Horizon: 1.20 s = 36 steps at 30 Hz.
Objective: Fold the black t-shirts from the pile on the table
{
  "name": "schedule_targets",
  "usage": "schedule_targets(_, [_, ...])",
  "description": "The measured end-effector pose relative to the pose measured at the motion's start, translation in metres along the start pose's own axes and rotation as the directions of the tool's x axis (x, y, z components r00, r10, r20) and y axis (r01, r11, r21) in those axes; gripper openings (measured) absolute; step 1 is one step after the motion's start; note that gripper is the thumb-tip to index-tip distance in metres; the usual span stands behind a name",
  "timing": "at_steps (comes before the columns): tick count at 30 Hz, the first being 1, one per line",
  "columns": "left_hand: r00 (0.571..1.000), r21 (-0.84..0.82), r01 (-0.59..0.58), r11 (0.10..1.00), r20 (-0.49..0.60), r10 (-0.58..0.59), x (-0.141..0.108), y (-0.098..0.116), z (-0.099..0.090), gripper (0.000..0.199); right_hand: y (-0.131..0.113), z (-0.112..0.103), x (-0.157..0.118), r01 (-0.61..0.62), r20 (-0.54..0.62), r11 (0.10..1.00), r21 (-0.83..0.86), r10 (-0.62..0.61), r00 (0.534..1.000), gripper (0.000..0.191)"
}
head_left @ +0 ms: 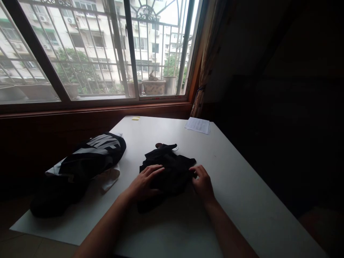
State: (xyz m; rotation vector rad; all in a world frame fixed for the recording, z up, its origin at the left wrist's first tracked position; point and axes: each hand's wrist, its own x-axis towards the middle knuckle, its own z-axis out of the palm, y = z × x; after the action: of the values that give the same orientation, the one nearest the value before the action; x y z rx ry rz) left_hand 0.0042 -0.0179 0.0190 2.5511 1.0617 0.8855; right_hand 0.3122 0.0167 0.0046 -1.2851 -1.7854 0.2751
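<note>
Left hand (145,181) lies over the black cloth (174,173), fingers slightly spread; right hand (202,182) pinches the cloth's right border between thumb and fingers. Cloth sits crumpled mid-desk (239,182), between the left and right edges. Dark clothing pile (91,154) runs along the left edge. Printed papers (197,125) lie by the far right corner, yellow slips (135,118) near the far left corner. Beyond the far edge: barred window (131,53).

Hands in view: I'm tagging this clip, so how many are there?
2: the left hand rests on the black cloth, and the right hand is at its right edge. Darkness at far right could hide more.
</note>
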Motion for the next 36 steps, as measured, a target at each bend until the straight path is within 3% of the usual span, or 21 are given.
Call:
schedule_targets(3, [0.985, -0.022, 0.118, 0.993, -0.120, -0.120, 0.000, -0.009, -0.008, 0.060, 0.004, -0.007, 0.003, -0.050, -0.173, 0.999, -0.021, 0.046, 0.984, 0.020])
schedule_targets(5, [0.954, -0.029, 0.209, 0.978, -0.215, -0.210, -0.002, -0.015, -0.010, 0.048, 0.003, -0.012, 0.005, -0.092, -0.261, 0.996, -0.010, 0.086, 0.961, 0.022])
schedule_targets(9, [0.899, -0.079, 0.328, 0.941, -0.280, -0.337, -0.004, -0.026, -0.006, 0.043, -0.007, -0.018, 0.007, -0.058, -0.324, 0.997, 0.043, 0.069, 0.943, 0.024])
schedule_targets(11, [0.889, -0.152, 0.354, 0.923, -0.252, -0.382, -0.004, -0.028, -0.002, 0.046, -0.014, -0.016, 0.006, 0.002, -0.265, 0.998, 0.067, 0.016, 0.964, 0.026])
schedule_targets(16, [0.863, -0.285, 0.396, 0.873, -0.210, -0.460, -0.001, -0.023, 0.005, 0.049, -0.015, 0.002, 0.001, 0.062, 0.017, 0.996, 0.059, -0.063, 0.998, 0.037])
schedule_targets(22, [0.828, -0.295, 0.453, 0.841, -0.209, -0.520, 0.000, -0.023, 0.003, 0.039, -0.007, 0.010, -0.003, -0.059, 0.236, 0.998, 0.034, 0.050, 0.971, 0.049])
schedule_targets(27, [0.794, -0.287, 0.493, 0.822, -0.238, -0.559, -0.001, -0.028, 0.004, 0.030, -0.011, 0.007, -0.003, -0.057, 0.352, 0.998, -0.008, 0.056, 0.934, 0.048])
schedule_targets(30, [0.752, -0.257, 0.526, 0.811, -0.306, -0.584, -0.003, -0.033, -0.001, 0.025, -0.013, 0.006, -0.003, -0.025, 0.405, 1.000, -0.005, 0.025, 0.914, 0.048])
schedule_targets(33, [0.680, -0.223, 0.560, 0.798, -0.426, -0.596, -0.005, -0.040, -0.010, 0.023, -0.016, 0.003, -0.005, 0.028, 0.424, 0.998, 0.060, -0.051, 0.904, 0.046])
schedule_targets(36, [0.605, -0.225, 0.564, 0.794, -0.542, -0.583, -0.008, -0.046, -0.016, 0.022, -0.022, -0.004, -0.008, 0.080, 0.345, 0.986, 0.147, -0.127, 0.930, 0.037])
